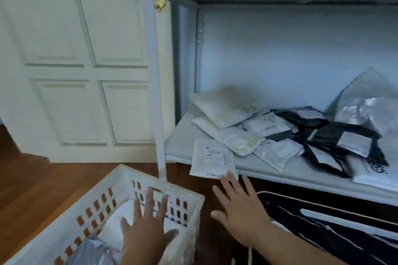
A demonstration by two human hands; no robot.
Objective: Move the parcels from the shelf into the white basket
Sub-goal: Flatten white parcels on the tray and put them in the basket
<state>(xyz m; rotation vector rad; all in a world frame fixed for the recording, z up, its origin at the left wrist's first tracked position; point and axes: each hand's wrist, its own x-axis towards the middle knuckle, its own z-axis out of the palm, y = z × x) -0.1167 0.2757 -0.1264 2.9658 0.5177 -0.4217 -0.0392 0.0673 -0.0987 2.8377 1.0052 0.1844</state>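
A white basket [120, 178] with slotted walls stands on the floor at the lower left, with a grey parcel [90, 249] inside. My left hand [146, 228] hovers over it, fingers spread and holding nothing. My right hand [239, 206] reaches up with straight fingers; its fingertips touch the lower edge of a white parcel [212, 161] that overhangs the shelf's [280, 171] front edge. Several more white, black and grey parcels [243, 127] lie piled on the shelf behind it.
A white panelled door [71, 60] stands at the left behind the shelf's upright post [154, 71]. The floor [43, 180] is dark wood. Below the shelf lies a dark bag with white stripes [336, 221]. A grey plastic bag [366, 101] stands at the far right.
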